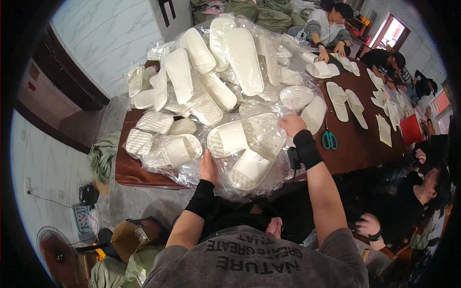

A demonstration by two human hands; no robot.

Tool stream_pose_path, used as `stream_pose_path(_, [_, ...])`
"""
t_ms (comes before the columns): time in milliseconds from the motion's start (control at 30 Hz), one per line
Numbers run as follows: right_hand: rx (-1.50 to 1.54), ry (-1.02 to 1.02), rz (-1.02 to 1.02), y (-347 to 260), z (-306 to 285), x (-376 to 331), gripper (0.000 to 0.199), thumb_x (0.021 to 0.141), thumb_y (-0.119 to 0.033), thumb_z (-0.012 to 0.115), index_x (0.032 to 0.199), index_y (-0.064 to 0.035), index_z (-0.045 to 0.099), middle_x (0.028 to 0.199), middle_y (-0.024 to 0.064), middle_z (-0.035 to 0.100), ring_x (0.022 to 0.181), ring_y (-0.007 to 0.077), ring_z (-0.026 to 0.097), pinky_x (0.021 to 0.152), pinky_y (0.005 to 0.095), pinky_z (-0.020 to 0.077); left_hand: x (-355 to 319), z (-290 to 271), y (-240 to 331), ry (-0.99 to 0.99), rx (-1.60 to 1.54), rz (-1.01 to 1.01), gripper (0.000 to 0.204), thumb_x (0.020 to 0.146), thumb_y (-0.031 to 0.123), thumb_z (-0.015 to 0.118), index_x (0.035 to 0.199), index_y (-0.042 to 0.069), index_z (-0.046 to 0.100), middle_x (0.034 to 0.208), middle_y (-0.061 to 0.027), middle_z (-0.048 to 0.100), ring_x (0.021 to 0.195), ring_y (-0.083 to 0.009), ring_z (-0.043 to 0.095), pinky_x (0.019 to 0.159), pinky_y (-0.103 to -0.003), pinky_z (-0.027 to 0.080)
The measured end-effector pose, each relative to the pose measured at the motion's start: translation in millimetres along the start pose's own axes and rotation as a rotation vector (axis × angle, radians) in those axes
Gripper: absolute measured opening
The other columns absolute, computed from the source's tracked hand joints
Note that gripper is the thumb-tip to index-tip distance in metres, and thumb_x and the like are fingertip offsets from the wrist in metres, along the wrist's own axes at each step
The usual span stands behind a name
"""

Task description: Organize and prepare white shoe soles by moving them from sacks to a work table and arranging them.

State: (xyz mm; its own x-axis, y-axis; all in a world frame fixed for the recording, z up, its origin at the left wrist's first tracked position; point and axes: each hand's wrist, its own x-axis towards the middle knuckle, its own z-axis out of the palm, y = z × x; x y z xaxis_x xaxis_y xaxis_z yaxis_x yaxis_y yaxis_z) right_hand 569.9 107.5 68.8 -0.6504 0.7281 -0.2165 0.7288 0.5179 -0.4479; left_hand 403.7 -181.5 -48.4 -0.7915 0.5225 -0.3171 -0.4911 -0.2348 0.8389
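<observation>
A pair of white slippers (227, 139) in a clear plastic bag (274, 148) lies in front of me, at the near edge of a big pile of bagged white slippers (178, 72). My right hand (292, 126) is closed on the bag's upper right part, its fingertips partly hidden. On the bag's left side, my left hand (208, 168) rests with fingers stretched out, beside another bagged slipper (178, 151). Both my wrists wear black bands.
Teal-handled scissors (329, 139) lie on the brown table (357, 149), right of the pile. Beyond them are unbagged slippers (356, 108), a paper sheet (384, 130) and a red box (410, 128). Co-workers sit along the far and right sides. A cardboard box (132, 235) stands lower left.
</observation>
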Motion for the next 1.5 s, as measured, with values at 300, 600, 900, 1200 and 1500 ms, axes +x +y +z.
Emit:
stream_pose_path(300, [-0.205, 0.199, -0.116, -5.5, 24.6, 16.2, 0.037, 0.076, -0.038, 0.066, 0.087, -0.0030, 0.066, 0.090, 0.0171, 0.066, 0.087, 0.0360, 0.063, 0.077, 0.0439, 0.0486, 5.9, -4.3, -3.6, -0.056, -0.058, -0.002, 0.045, 0.099, 0.037, 0.042, 0.120, -0.002, 0.053, 0.116, -0.0049, 0.057, 0.104, -0.0111, 0.052, 0.088, -0.024, 0.041])
stream_pose_path(600, [-0.144, 0.120, -0.134, -9.5, 11.9, -1.7, 0.046, 0.074, -0.047, 0.068, 0.085, -0.0029, 0.063, 0.082, 0.0152, 0.065, 0.078, 0.0324, 0.062, 0.069, 0.0400, 0.0470, 8.8, -11.9, -8.9, -0.062, -0.013, 0.023, 0.045, 0.099, 0.035, 0.040, 0.120, -0.004, 0.051, 0.120, -0.0077, 0.056, 0.109, -0.0147, 0.051, 0.095, -0.028, 0.039])
stream_pose_path(900, [-0.041, -0.106, -0.203, 43.4, 32.5, 6.3, 0.052, 0.073, -0.047, 0.071, 0.088, 0.0006, 0.059, 0.080, 0.0169, 0.063, 0.077, 0.0296, 0.061, 0.070, 0.0374, 0.0463, 16.6, -10.8, -15.0, -0.098, 0.090, 0.085, 0.042, 0.099, 0.031, 0.040, 0.118, -0.005, 0.053, 0.114, -0.0090, 0.059, 0.102, -0.0158, 0.054, 0.090, -0.028, 0.041])
stream_pose_path(1200, [0.093, -0.088, -0.189, 12.1, 18.9, -28.6, 0.057, 0.071, -0.042, 0.072, 0.108, -0.0014, 0.057, 0.101, 0.0210, 0.064, 0.094, 0.0358, 0.061, 0.079, 0.0404, 0.0462, 16.0, -17.2, -20.1, 0.004, 0.244, 0.185, 0.045, 0.098, 0.032, 0.040, 0.115, -0.007, 0.055, 0.109, -0.0142, 0.061, 0.100, -0.0189, 0.055, 0.088, -0.029, 0.041])
stream_pose_path(1500, [0.109, -0.119, -0.229, 23.5, 13.6, -47.9, 0.055, 0.072, -0.038, 0.073, 0.107, 0.0004, 0.057, 0.088, 0.0201, 0.065, 0.084, 0.0341, 0.063, 0.072, 0.0395, 0.0471, 11.0, -9.6, -13.0, -0.080, -0.017, 0.115, 0.046, 0.099, 0.035, 0.040, 0.114, -0.006, 0.055, 0.107, -0.0093, 0.061, 0.097, -0.0151, 0.054, 0.088, -0.028, 0.041])
